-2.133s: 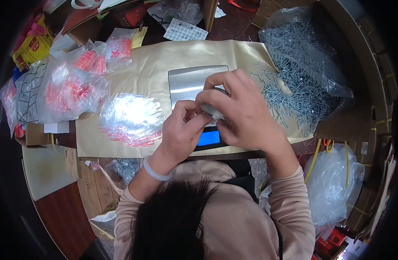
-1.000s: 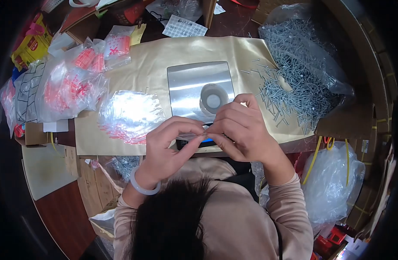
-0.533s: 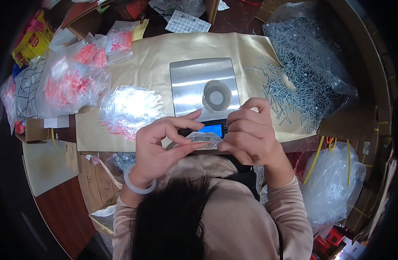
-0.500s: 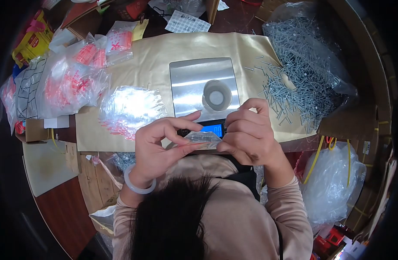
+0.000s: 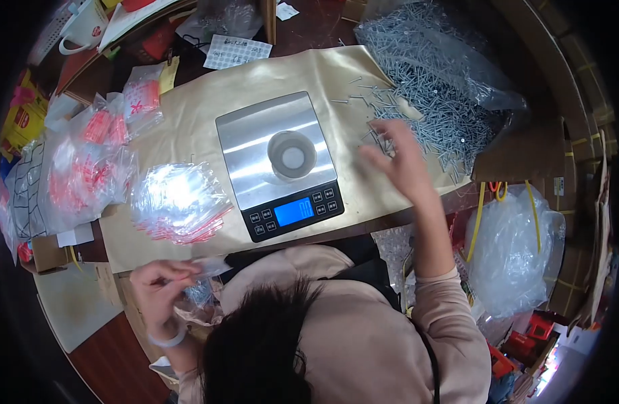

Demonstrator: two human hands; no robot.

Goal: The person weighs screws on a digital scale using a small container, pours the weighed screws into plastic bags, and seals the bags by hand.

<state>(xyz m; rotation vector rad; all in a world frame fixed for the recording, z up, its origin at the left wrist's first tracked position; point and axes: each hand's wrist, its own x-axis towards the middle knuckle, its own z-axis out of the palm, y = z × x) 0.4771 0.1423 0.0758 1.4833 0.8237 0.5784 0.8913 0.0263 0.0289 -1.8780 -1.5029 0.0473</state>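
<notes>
A small clear plastic bag is pinched in my left hand, low at the left, past the table's front edge. My right hand is over the left side of the screw pile, fingers apart, with nothing seen in it. Between the hands lies a digital scale with a steel plate and a lit blue display. A round translucent cup stands on the plate; no screws show inside. Left of the scale, a stack of clear bags with red edges lies on the gold sheet.
Plastic packs with red contents lie at the left. A dotted label sheet and a white mug are at the back. Cardboard borders the right side. A clear bag hangs below the table's right edge.
My hands have parted: the left moved left and down with the bag, the right moved right to the screws. The view has turned, and the scale's whole front now shows.
</notes>
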